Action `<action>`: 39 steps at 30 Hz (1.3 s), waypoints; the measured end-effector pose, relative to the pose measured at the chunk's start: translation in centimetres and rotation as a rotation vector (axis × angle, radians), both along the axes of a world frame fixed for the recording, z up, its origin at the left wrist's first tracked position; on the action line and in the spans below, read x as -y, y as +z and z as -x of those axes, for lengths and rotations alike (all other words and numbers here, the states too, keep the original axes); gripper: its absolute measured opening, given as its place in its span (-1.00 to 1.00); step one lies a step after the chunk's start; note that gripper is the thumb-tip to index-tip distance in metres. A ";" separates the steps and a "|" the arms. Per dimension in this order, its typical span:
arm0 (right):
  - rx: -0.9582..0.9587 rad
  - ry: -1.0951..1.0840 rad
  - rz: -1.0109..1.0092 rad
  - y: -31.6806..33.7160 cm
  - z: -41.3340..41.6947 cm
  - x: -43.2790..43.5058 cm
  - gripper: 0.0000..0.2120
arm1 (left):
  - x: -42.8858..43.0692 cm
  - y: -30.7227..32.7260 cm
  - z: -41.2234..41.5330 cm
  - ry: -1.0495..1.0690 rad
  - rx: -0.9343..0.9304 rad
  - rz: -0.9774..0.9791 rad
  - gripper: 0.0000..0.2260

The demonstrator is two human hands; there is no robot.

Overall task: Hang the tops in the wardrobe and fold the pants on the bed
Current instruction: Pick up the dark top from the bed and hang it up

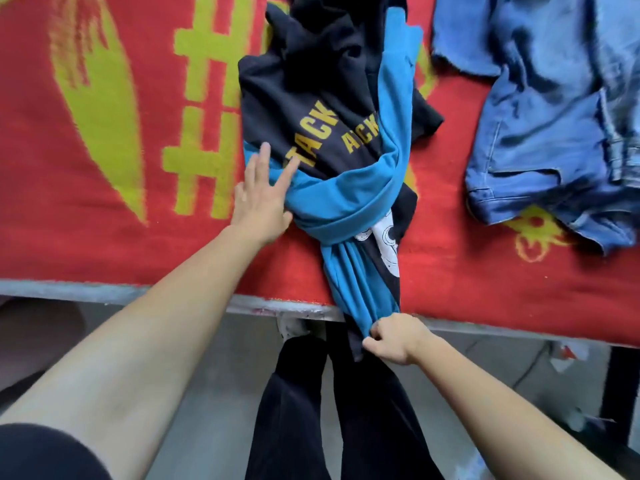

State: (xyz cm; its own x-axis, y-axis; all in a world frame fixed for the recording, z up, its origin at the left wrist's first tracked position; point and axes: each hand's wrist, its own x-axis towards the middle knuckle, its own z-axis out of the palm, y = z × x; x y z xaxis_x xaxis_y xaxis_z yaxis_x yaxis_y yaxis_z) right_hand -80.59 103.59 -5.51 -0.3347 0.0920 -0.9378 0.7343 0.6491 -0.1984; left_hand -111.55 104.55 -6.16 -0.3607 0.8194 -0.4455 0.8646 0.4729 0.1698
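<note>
A heap of tops lies in the middle of the bed. A black top with yellow letters [304, 109] is tangled with a blue top [349, 199] that wraps around it and trails over the bed's front edge. Another black piece with a white print [384, 237] shows under the blue cloth. My left hand [263, 199] rests flat, fingers spread, on the heap's left side. At the bed's edge my right hand [394, 337] pinches the hanging end of the blue top. Blue denim pants [554, 109] lie crumpled at the right.
A red blanket with yellow patterns [104, 133] covers the bed. Its grey metal frame edge [104, 292] runs across the view. Below are a grey floor, my black trouser legs [311, 410], and a dark bed leg [620, 393] at the right.
</note>
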 end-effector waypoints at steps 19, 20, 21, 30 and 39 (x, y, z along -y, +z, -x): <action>-0.476 0.108 -0.460 1.7 17.4 -12.6 -0.34 | 5.6 -0.3 3.4 0.889 0.305 0.086 -0.30; -0.449 0.095 -0.426 1.7 17.2 -12.4 -0.37 | 5.0 -0.1 3.3 0.842 0.292 0.048 -0.30; -0.424 0.061 -0.389 1.8 17.1 -12.3 -0.40 | 4.3 0.0 3.1 0.820 0.329 -0.015 -0.39; -0.428 -0.535 -0.417 6.1 15.7 -11.8 -0.37 | 2.2 10.1 2.6 0.618 0.619 -0.467 -0.79; -0.730 -0.647 -0.102 24.3 25.1 -11.2 -0.19 | 3.1 32.5 7.0 0.691 0.975 -0.732 -0.81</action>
State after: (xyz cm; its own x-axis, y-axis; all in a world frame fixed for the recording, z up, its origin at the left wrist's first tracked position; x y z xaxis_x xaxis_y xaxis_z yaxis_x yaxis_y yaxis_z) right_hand -105.64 114.82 18.78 -0.6857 0.5308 -0.4980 0.6736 0.2037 -0.7104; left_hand -118.58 101.40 26.37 -0.5782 0.7580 -0.3017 -0.1114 0.2930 0.9496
